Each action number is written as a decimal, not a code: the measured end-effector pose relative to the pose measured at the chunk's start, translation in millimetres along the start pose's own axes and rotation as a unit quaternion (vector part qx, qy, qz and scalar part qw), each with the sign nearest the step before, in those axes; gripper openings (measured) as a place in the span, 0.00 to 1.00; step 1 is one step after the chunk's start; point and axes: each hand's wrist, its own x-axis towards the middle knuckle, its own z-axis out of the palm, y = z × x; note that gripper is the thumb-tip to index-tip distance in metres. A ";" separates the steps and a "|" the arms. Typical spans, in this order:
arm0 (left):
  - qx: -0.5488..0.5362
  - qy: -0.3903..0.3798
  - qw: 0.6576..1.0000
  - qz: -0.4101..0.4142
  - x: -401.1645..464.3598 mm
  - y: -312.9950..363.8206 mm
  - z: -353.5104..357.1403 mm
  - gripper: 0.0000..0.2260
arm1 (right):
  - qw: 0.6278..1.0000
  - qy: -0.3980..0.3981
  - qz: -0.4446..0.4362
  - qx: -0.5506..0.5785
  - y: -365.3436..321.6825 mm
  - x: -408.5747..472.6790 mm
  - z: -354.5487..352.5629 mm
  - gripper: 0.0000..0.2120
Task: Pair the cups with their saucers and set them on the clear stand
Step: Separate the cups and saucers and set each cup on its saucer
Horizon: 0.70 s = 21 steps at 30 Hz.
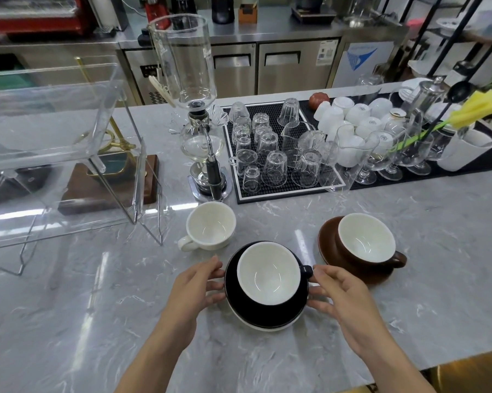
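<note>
A: What do you have nearest to you?

B: Your left hand (195, 290) and right hand (342, 296) flank the black saucer (267, 314), fingers curled against its opposite edges, gripping it from both sides. The black cup (268, 272), white inside, sits on that saucer with its handle pointing toward your right hand.

A: Is anything under the saucer?

B: A white saucer (267, 327) shows as a thin rim beneath the black one's near edge. Both are on the grey marble counter (68, 321).

A: And just beyond?

B: To your left, the white cup (210, 225) stands alone on the counter, handle toward you, with nothing under it. To your right, the brown cup (365, 241) sits on the brown saucer (328, 245), handle to the right.

A: Where is the stand?

B: The clear stand (54, 143) is at your far left, well apart from the cups; its shelves hold no cups.

A: Further back?

B: A glass siphon coffee maker (195, 109) stands behind the white cup, and beside it a black bar mat (281, 191) carries upturned glasses.
</note>
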 end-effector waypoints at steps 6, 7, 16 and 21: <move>-0.007 -0.001 1.000 -0.007 0.7 1.0 -0.7 0.13 | 1.000 -0.004 0.008 -0.003 3.4 4.4 -1.5 0.10; -0.008 -0.002 1.000 -0.008 0.9 1.4 -0.3 0.13 | 1.000 -0.005 0.010 -0.003 3.2 5.0 -1.5 0.10; 0.028 -0.031 0.999 -0.010 0.4 4.4 8.3 0.08 | 0.999 -0.013 0.019 -0.031 0.1 10.3 2.8 0.08; 0.056 -0.028 0.998 -0.005 1.0 2.2 8.2 0.07 | 0.998 -0.016 0.011 -0.064 1.0 11.1 8.9 0.10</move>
